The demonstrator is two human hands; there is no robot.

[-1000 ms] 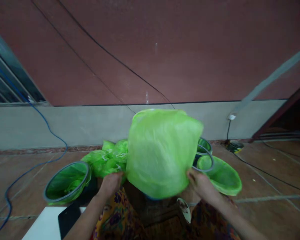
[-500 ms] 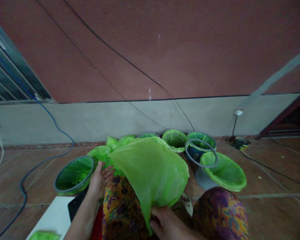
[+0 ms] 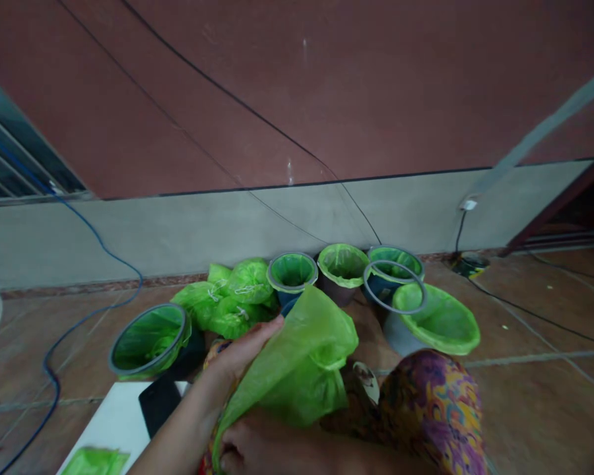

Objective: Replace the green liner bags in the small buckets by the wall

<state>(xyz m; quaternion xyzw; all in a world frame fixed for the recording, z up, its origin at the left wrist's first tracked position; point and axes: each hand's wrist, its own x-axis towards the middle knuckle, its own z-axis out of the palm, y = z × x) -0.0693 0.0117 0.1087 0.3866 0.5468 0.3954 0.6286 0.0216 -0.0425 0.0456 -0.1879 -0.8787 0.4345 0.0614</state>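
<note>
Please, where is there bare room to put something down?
The widest bare floor is right of the light-grey bucket and patterned knee. The white board has a patch between phone and green plastic. Crowded: along the wall, with green bundles and lined buckets, and the middle, where the right hand grips a green bag.

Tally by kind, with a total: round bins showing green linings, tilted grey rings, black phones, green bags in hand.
Round plastic bins with green linings showing: 5
Tilted thin grey ring: 1
Flat black rectangular phone: 1
Translucent green plastic bag in hand: 1
Total: 8
</note>
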